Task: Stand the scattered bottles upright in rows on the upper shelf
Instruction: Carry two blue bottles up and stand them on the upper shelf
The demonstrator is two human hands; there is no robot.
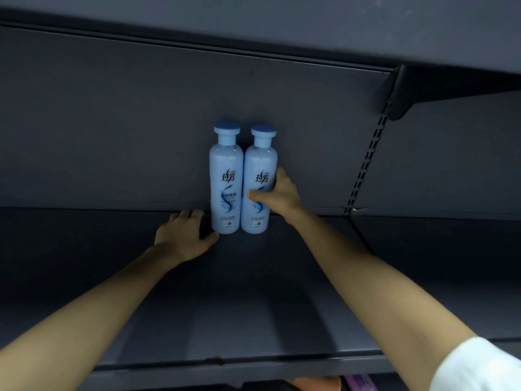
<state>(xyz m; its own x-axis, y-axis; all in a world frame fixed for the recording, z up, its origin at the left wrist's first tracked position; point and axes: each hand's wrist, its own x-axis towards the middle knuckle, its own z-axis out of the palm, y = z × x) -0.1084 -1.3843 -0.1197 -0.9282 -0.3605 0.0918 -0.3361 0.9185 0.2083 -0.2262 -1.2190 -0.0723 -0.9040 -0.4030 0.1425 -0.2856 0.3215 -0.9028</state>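
Observation:
Two pale blue bottles with darker blue caps stand upright side by side at the back of the dark upper shelf (112, 277). My right hand (282, 196) grips the right bottle (260, 165) around its middle, thumb across the label and fingers behind it. My left hand (183, 235) lies low beside the left bottle (226, 170), its thumb touching the bottle's base and its fingers reaching along the bottle's left side towards the back panel. Both bottles touch each other and show their labels to the front.
The shelf's front lip (225, 365) runs across the bottom. Another shelf (253, 29) hangs overhead. A slotted upright (366, 162) and a bracket (400, 94) stand at the right. Bits of coloured goods (361, 383) show below the lip.

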